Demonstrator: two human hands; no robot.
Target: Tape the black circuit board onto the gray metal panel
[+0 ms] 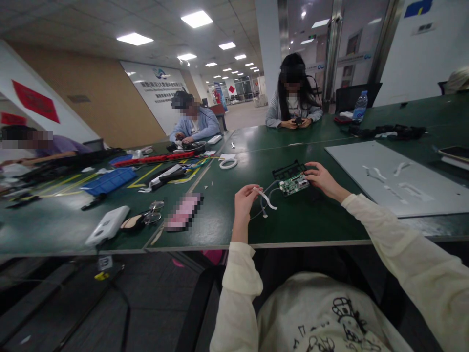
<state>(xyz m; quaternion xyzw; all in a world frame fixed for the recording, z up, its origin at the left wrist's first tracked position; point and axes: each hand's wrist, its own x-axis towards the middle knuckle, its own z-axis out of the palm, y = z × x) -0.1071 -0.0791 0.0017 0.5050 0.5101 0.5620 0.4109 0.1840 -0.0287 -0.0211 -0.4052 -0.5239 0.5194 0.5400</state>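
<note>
Between my hands is a green circuit board (294, 186), with a black plastic frame (288, 170) just behind it. Grey cables (270, 187) run from the board's left side toward my left hand. My left hand (246, 201) is pinched on a white strip (268, 199), which curls down to the right; a small white connector (265, 214) hangs below it. At the board's right end, my right hand (322, 180) grips its edge between thumb and fingers. The palm side of my right hand is hidden.
To the right lies a grey panel (381, 183) with white strips on it. A phone (184, 211), glasses (154, 213), a white device (108, 226) and a blue tray (109, 181) lie left. A tape roll (228, 164) and a bottle (360, 106) stand farther back. Three people sit around the tables.
</note>
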